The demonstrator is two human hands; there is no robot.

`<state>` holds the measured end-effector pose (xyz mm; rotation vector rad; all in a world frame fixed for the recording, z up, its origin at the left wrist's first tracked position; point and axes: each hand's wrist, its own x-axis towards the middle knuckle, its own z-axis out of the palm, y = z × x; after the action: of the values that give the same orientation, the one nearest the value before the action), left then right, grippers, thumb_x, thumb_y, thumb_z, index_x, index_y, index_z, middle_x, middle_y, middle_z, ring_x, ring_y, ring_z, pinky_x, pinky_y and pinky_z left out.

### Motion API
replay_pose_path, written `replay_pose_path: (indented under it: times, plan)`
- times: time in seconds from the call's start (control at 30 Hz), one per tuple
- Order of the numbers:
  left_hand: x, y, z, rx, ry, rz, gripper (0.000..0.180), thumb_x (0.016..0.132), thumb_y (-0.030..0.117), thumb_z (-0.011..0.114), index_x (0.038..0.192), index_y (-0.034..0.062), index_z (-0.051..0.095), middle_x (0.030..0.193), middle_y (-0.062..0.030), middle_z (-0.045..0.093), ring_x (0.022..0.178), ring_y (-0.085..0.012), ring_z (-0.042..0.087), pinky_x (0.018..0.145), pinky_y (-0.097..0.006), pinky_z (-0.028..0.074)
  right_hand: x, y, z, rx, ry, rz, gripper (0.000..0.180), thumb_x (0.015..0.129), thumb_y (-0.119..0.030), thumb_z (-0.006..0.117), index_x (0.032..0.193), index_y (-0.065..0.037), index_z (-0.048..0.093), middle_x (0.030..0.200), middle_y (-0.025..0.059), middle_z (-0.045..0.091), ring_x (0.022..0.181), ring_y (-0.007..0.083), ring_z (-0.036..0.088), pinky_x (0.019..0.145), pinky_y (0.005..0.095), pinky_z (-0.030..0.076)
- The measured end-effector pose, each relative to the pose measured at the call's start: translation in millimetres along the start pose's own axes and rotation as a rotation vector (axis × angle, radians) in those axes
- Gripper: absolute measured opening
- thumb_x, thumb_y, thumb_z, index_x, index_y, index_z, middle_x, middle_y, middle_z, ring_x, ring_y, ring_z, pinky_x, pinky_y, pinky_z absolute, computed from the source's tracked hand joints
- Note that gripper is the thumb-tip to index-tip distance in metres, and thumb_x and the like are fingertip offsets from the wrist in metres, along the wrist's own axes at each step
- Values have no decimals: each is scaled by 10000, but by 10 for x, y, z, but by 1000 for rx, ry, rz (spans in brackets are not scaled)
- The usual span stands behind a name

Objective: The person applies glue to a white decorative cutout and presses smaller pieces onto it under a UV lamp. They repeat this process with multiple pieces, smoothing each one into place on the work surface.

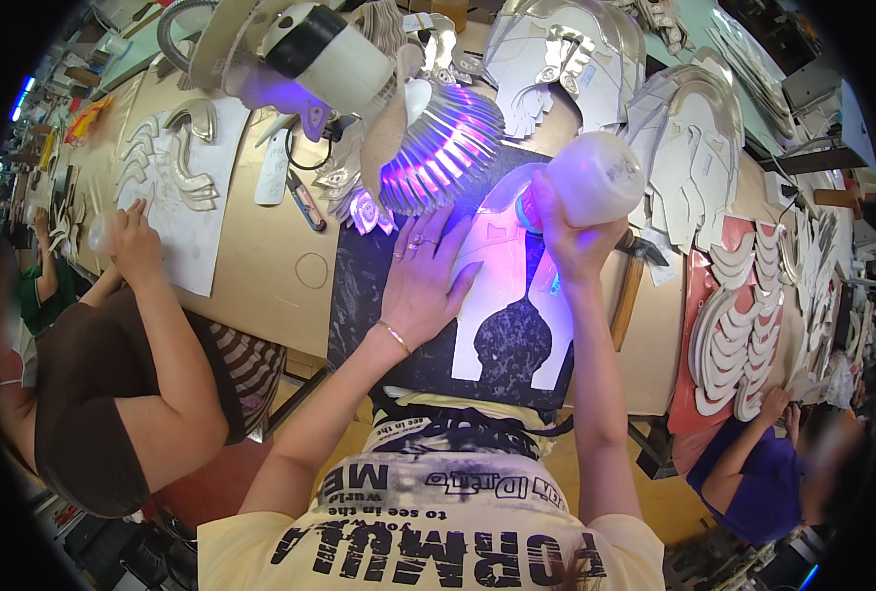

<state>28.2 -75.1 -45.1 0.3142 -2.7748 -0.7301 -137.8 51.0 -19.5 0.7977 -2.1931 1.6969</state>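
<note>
A white arch-shaped cut piece [489,281] lies on a dark speckled slab [359,330] in front of me, lit pink and purple. My left hand [426,276] rests flat with its fingers apart, at the left edge of this piece. In my right hand [576,236] is a whitish squeeze bottle [601,177]. It is tilted, its base up and to the right, its coloured neck low over the upper part of the piece. Whether the tip touches the piece I cannot tell.
A ribbed silver lamp [443,148] hangs low beyond my left hand. Right of the slab lies a hammer [630,291]; left of it, a cutter knife [306,202]. Stacked white pieces [689,148] stand behind. Co-workers sit either side, a red board [694,295] at right.
</note>
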Motion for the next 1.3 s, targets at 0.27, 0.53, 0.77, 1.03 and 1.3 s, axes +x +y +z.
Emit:
replay_pose_path:
  times: [0.27, 0.53, 0.77, 1.03, 1.3]
  plan:
    - [-3, -7, 10, -3, -8, -16, 560, 930, 322, 633, 1409, 67, 494, 1511, -177, 413, 1422, -361, 368, 1184, -511, 249, -51, -22, -30, -30, -42, -15, 350, 723, -230, 877, 942, -13, 711, 818, 102, 736, 731, 220, 732, 706, 330, 566]
    - [-5, 1, 5, -15, -11, -7, 565, 935, 324, 629, 1416, 65, 486, 1501, -189, 419, 1419, -369, 364, 1182, -513, 247, -161, 41, -215, 44, -152, 361, 408, 754, -222, 857, 1047, -4, 675, 857, 84, 725, 760, 177, 700, 722, 317, 559]
    - [92, -81, -342, -184, 185, 62, 438, 876, 193, 705, 1270, 33, 602, 1347, -212, 535, 1257, -394, 497, 1085, -475, 377, -201, -44, -1530, -366, -343, 460, 732, 866, -216, 732, 1471, -9, 375, 1211, 139, 626, 1109, 238, 627, 943, 354, 507]
    - [709, -671, -674, 171, 301, -28, 348, 807, 93, 671, 1151, 56, 640, 1248, -158, 603, 1127, -347, 571, 995, -479, 414, -428, -115, -2282, -1311, -165, 271, 756, 889, -354, 725, 1521, -113, 386, 1055, 176, 625, 991, 276, 645, 846, 367, 507]
    - [696, -921, -607, 270, 326, 58, 257, 806, 91, 680, 1063, 77, 692, 1213, -104, 649, 994, -247, 646, 938, -415, 434, -480, -69, -1318, -492, -351, 498, 397, 916, -244, 723, 1233, -24, 634, 802, 5, 567, 731, 106, 517, 679, 285, 443]
